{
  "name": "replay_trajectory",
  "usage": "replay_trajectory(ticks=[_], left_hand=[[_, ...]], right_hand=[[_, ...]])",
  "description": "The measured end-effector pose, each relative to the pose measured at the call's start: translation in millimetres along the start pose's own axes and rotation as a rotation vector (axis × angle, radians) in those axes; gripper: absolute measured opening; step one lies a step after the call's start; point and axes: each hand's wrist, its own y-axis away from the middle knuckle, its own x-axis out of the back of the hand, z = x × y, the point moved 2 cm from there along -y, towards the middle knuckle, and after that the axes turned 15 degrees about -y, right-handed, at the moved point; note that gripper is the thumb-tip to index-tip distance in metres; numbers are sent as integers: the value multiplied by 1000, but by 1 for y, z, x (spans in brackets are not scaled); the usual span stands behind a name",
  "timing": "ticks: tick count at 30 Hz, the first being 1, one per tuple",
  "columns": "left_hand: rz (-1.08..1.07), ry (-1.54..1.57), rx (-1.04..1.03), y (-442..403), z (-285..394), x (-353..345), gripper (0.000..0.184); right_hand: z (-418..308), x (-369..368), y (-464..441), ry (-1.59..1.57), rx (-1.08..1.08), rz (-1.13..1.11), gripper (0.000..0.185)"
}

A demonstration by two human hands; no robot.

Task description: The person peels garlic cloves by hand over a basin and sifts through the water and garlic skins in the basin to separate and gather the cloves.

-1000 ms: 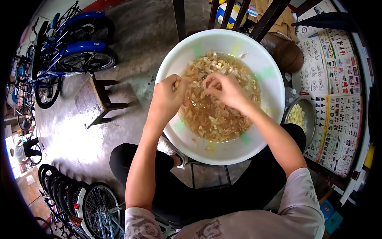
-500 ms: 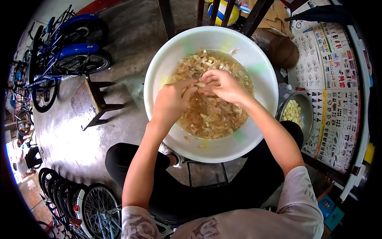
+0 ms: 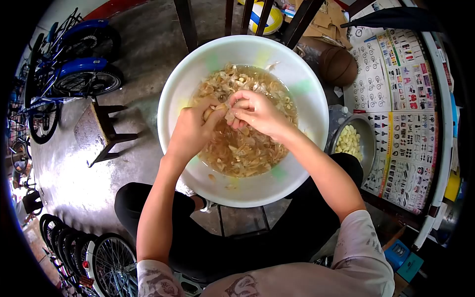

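Observation:
A wide white basin (image 3: 307, 119) in front of me holds brownish water with many loose garlic skins (image 3: 252, 148) floating in it. Over the water, my left hand (image 3: 192, 129) is closed, with an unpeeled garlic clove (image 3: 221, 107) between thumb and fingers. My right hand (image 3: 261, 115) meets it from the other side, its fingertips pinched on a thin, pale flake of garlic skin (image 3: 229, 116) by the clove. Peeled garlic cloves (image 3: 348, 142) lie in a metal bowl (image 3: 367, 136) right of the basin.
A low wooden stool (image 3: 96, 131) stands on the left, near parked blue bicycles (image 3: 81, 74). More wheels (image 3: 114, 265) are at lower left. Dark chair bars (image 3: 185, 24) rise behind the basin, beside a volleyball (image 3: 267, 20) and a brown ball (image 3: 338, 66). A printed poster-covered surface (image 3: 396, 109) borders the right.
The view has shifted slightly, so everything sits further left. My hands stay together above the water; the fingers have shifted around the clove, and a skin flake now shows at my right fingertips.

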Motion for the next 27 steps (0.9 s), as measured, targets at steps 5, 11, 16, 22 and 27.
replay_trajectory(ticks=[5,11,16,22,27], left_hand=[[12,147,51,-5,-12,-3,26],[-33,232,182,-6,-18,-4,32],[-13,311,142,-9,-19,1,26],[54,313,89,-8,-12,18,27],[79,260,51,-10,-1,28,31]], right_hand=[[0,19,-8,-256,-99,-32,16],[42,31,-21,1218,438,144,13],[15,18,-16,1196,513,132,32],[28,3,36,1418,63,-130,121],[63,7,29,1434,283,-381,102]])
